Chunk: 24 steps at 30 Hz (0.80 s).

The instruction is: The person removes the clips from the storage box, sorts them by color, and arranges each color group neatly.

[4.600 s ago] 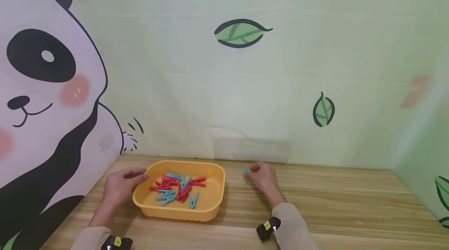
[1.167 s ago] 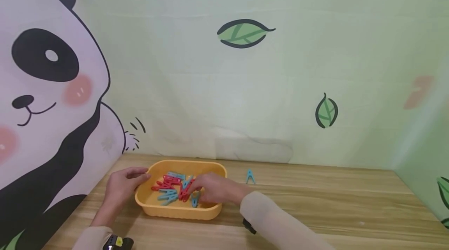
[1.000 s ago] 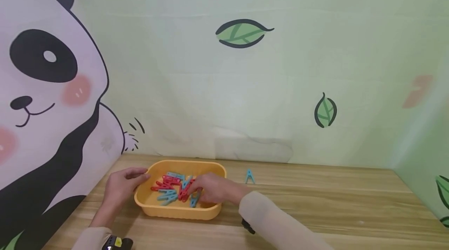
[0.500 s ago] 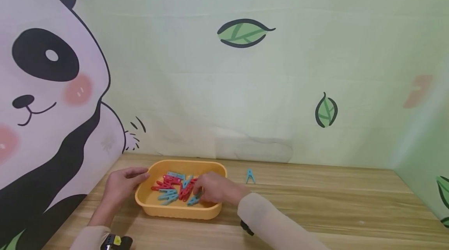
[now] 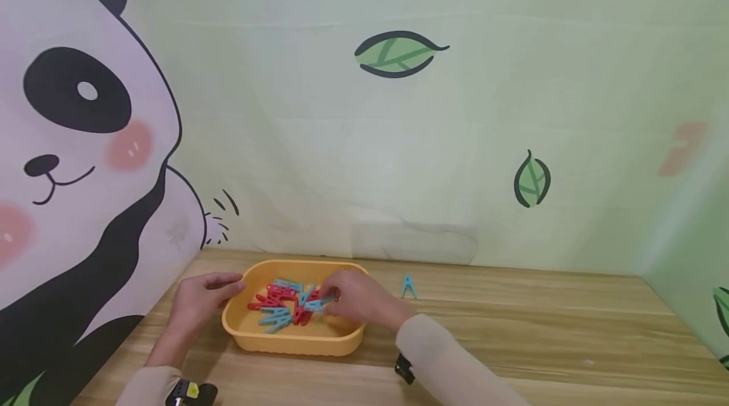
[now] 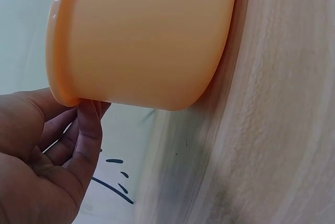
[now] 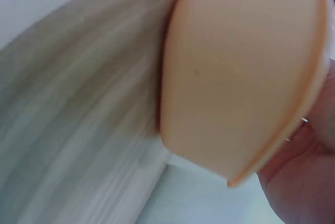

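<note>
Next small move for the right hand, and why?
Probably lift the held blue clothespin clear of the yellow tray and carry it right, toward the lone blue clothespin. The right hand pinches it over the tray, the left hand holds the rim, and one blue clothespin is already on the table.

Soft light was spread over the pale green printed wall [image 5: 285,128], a milky streak slanted at far right, faint shadow lay beside the rounded yellow plastic basin [image 5: 296,345], the wood-grain worktop [image 7: 78,103] was blurred in the right wrist view
</note>
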{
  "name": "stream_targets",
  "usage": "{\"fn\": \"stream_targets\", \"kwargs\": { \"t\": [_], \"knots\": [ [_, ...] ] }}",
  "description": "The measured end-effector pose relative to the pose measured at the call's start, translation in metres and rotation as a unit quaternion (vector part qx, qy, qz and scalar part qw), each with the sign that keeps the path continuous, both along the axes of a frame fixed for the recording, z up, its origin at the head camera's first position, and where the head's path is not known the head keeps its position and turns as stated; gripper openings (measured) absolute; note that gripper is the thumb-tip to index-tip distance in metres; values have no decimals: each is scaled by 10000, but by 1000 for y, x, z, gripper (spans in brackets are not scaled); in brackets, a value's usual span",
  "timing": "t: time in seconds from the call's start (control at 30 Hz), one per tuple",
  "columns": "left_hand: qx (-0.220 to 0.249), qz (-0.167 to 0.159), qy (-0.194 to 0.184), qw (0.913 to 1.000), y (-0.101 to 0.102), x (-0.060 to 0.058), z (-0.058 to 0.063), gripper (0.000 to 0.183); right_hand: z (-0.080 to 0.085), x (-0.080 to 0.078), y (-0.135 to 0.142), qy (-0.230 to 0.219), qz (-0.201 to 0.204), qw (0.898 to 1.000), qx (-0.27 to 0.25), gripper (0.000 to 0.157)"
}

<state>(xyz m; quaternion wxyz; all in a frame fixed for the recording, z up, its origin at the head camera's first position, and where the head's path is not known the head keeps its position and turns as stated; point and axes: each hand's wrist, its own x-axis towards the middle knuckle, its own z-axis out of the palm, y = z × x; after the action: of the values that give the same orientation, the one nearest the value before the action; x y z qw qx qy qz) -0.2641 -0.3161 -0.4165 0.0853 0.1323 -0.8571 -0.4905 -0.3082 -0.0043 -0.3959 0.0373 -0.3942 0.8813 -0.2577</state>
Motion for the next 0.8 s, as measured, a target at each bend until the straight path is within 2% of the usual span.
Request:
{"fn": "stream_targets", "kwargs": {
  "t": [0.17,0.37,0.57,0.8],
  "knots": [
    [7,-3,-8,10000,0,0,-1,41,2,-3,16,-59,-234,9977,-631,18],
    [52,-25,-44,10000,-1,0,0,43,10,-2,36,32,-525,9901,-1299,19],
    [157,-31,-84,9998,-1,-2,-2,45,19,5,59,-316,-1082,9749,-1922,21],
    [265,-89,-140,9995,-2,-2,-3,48,23,10,85,-248,-1427,9570,-2514,22]
  ]
}}
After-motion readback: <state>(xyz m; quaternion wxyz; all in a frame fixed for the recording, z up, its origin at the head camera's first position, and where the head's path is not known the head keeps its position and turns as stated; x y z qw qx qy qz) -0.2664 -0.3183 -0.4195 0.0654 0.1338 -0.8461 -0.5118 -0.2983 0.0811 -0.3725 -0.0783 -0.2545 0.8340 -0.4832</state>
